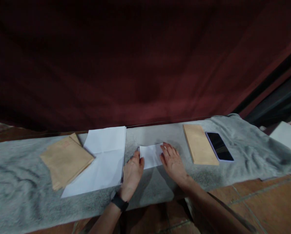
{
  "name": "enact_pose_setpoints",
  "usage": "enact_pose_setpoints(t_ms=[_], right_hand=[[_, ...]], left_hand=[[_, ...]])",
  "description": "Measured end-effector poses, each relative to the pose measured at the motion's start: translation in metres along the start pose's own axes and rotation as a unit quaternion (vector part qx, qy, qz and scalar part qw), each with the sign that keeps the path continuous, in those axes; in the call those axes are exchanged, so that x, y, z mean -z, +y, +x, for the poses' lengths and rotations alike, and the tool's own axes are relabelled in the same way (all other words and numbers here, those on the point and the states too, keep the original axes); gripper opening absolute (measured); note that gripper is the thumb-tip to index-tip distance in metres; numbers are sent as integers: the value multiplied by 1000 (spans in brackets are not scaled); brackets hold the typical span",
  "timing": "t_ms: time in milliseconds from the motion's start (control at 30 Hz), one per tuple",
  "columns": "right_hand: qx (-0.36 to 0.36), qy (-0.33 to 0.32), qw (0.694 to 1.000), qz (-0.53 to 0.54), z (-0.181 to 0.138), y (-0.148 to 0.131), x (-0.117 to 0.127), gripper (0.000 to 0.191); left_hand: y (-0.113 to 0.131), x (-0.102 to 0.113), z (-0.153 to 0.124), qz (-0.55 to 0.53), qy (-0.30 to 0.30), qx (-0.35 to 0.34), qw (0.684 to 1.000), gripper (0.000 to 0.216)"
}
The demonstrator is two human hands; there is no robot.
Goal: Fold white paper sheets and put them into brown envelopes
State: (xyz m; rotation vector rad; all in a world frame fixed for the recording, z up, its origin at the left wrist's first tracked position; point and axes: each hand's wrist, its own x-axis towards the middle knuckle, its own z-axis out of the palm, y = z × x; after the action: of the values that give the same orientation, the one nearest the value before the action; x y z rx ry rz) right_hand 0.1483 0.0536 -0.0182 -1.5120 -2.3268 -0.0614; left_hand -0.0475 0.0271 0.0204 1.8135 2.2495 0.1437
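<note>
A small folded sheet of white paper (150, 156) lies on the grey cloth between my two hands. My left hand (132, 170), with a dark watch on its wrist, is curled at the left edge of that paper, its thumb on the lower left corner. Over the right edge of the paper, my right hand (173, 162) rests palm down with its fingers stretched out and slightly apart. A stack of larger white sheets (103, 162), creased across, is just left of my left hand. Its left side is partly covered by brown envelopes (66, 160).
To the right, a neat stack of brown envelopes (201, 146) lies beside a phone (219, 146) in a lilac case. Grey cloth (20, 178) covers the long narrow surface, wrinkled at both ends. A dark red curtain (145, 65) hangs behind. Tiled floor (274, 201) shows in front.
</note>
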Motion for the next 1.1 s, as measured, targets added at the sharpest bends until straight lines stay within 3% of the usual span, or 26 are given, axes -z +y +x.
enact_pose_setpoints(t_ms=[133,500,633,733,867,967,1100], right_hand=[[51,-15,997,51,-5,-7,-8,50],[58,-10,998,24,-13,-7,-18,54],[59,-1,998,24,-13,-6,-20,54],[62,-1,998,21,-13,-5,-22,54],[79,-8,997,7,-15,-3,-24,53],[82,-8,997,-1,-16,-2,-26,53],[81,-14,997,4,-16,-1,-26,54]], left_hand=[[1,0,-1,11,-1,-8,1000,29],[3,0,-7,42,20,-18,999,33],[4,-2,-8,58,86,-73,992,29],[6,-16,-8,35,143,-145,978,32],[13,-48,-11,-21,160,-249,955,50],[14,-66,-14,-13,163,-257,953,60],[11,-72,-16,-3,174,-237,956,64]])
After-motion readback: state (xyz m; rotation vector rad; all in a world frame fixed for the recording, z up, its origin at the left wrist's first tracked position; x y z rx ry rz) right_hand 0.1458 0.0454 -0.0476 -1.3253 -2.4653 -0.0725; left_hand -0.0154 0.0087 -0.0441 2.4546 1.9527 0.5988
